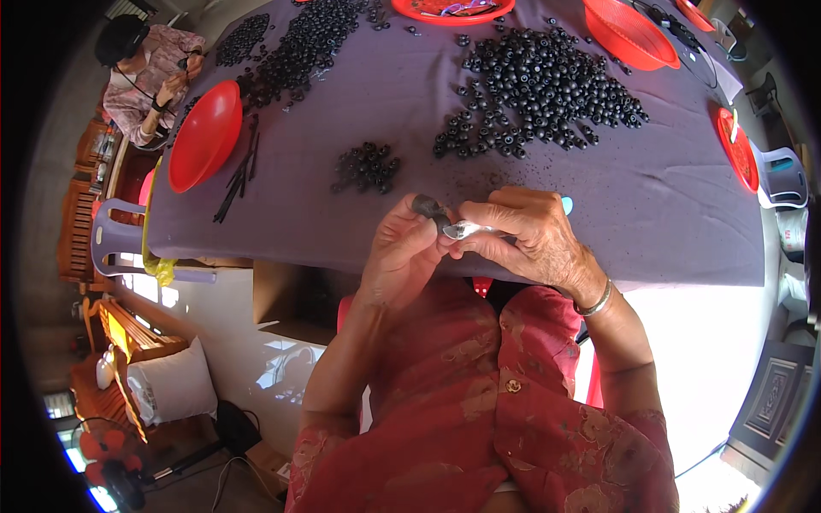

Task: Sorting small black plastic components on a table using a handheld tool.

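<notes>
My left hand (402,252) is closed near the table's front edge, pinching a small black round piece (442,222). A dark covering (425,205) wraps one of its fingertips. Closed around a small shiny metal blade-like tool (466,229), my right hand (517,231) brings the tool's tip against the black piece. The tool's handle is hidden in the fingers. Just beyond my hands lies a small cluster of black round pieces (368,167). A far larger pile of similar pieces (547,90), some showing a hole, spreads farther back to the right.
Another pile of black pieces (299,51) lies at the far left. Red baskets (629,38) and a red bowl (205,137) stand along the edges of the cloth-covered table (282,205). Thin black strips (239,179) lie by the bowl. Another person (154,77) sits at the left.
</notes>
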Tool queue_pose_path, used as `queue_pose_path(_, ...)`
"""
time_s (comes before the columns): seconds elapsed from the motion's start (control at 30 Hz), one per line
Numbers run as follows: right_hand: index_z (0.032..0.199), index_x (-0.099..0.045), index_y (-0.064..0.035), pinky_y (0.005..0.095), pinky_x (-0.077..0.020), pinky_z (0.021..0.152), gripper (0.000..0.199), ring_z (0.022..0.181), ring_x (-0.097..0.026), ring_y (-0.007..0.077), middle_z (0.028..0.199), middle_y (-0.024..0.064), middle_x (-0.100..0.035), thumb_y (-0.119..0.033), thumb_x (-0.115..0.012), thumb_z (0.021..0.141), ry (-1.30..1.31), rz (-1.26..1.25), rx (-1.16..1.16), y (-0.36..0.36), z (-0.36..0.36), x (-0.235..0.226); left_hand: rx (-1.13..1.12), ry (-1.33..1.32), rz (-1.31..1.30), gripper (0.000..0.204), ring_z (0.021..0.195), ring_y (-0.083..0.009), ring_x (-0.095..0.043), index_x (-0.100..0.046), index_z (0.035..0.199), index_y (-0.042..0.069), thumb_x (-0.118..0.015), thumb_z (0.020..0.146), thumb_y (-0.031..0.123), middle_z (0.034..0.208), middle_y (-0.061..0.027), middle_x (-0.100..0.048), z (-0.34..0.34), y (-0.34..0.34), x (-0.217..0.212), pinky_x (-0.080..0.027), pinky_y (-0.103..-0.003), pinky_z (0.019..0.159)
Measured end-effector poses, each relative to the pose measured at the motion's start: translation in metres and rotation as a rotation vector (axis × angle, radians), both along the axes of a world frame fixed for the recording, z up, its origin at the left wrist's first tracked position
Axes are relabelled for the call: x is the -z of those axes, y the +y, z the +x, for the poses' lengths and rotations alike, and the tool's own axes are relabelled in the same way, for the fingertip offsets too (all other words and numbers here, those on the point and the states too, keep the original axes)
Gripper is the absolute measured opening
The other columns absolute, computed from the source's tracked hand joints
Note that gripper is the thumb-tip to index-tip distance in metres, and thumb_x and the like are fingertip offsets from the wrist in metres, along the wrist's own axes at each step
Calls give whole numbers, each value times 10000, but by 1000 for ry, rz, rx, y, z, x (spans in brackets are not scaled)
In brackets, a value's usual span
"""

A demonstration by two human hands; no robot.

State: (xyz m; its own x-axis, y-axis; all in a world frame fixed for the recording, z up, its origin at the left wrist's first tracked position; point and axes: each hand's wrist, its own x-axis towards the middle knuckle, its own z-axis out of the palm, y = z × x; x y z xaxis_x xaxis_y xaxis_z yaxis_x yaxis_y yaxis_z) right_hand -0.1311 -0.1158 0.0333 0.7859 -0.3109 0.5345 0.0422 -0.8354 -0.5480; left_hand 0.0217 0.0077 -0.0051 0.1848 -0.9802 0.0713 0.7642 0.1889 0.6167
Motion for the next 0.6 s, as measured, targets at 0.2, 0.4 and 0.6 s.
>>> queue_pose_path(0.2, 1056, -663, 16, 245, -504, 758, 301, 830, -603, 91, 947, 66, -695, -222, -693, 873, -127, 603, -13, -20, -6, 10, 65, -108, 51, 139, 760, -160, -549, -568, 998, 47, -628, 882, 95, 893, -65, -602, -17, 1, 5, -506, -343, 690)
queue_pose_path(0.4, 1037, -664, 1, 238, -486, 698, 307, 783, -592, 89, 899, 57, -677, -205, -742, 823, -34, 469, -36, -20, -11, 2, 11, -90, 34, 92, 804, -143, -552, -559, 971, 74, -606, 892, 67, 892, -48, -605, -3, -5, 5, -485, -320, 734)
queue_pose_path(0.6, 877, -667, -25, 286, -487, 604, 148, 701, -614, 160, 796, 50, -626, -37, -753, 757, 18, 303, -120, 2, 5, 6, 25, -122, 91, 228, 805, -137, -559, -490, 1060, 89, -630, 880, 77, 875, -28, -583, -4, -6, 7, -483, -318, 712)
